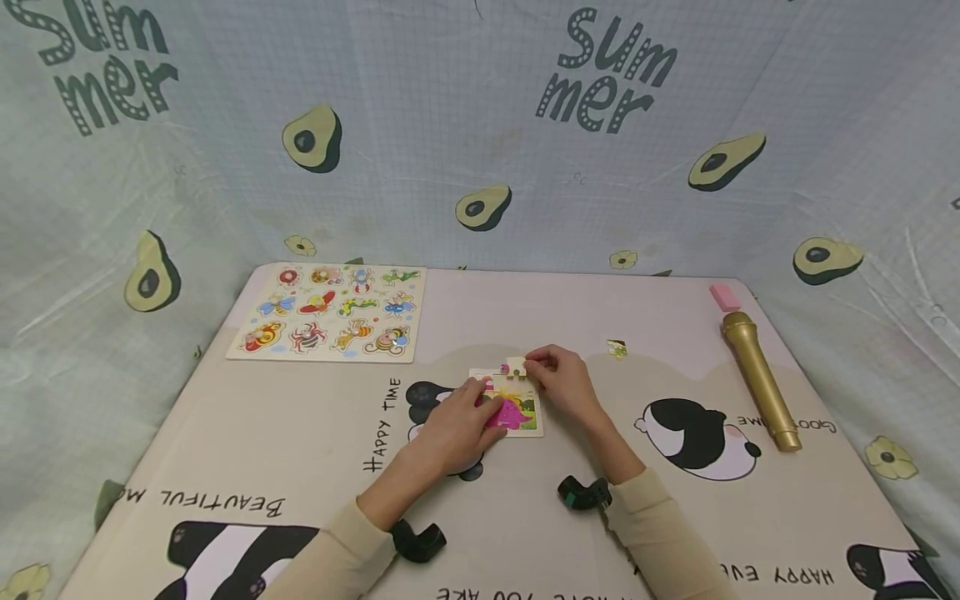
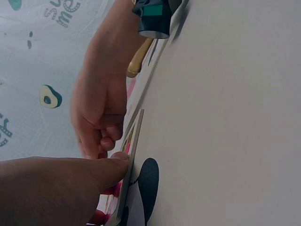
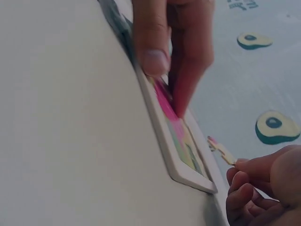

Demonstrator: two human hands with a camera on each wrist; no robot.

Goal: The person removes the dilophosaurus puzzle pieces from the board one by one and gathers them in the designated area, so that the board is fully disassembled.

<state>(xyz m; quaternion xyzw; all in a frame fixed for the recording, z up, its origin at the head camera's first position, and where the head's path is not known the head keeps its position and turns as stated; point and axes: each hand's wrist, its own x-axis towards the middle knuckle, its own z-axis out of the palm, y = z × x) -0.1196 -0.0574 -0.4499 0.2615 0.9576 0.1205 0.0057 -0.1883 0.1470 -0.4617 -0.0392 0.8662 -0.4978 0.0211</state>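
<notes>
Left sleeve [image 1: 337, 550] cropped | right grip [image 1: 564, 385] pinches puzzle piece [image 1: 516, 367], end hidden | left grip [image 1: 456, 423] loosely spread, obscuring board [image 1: 527, 433]

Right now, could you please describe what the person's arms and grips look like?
The plain beige fabric left sleeve and matching beige fabric right sleeve end short of the wrists. The bare left grip and bare right grip wear no gloves. A curved black left device and its right counterpart sit near the cuffs; the latter bears a green rectangular patch.

Near mid-frame, the left hand [image 1: 459, 423] is resting with fingers [image 1: 491, 407] spread; just right of it, the right hand [image 1: 567, 387] is pinching lightly.
</notes>
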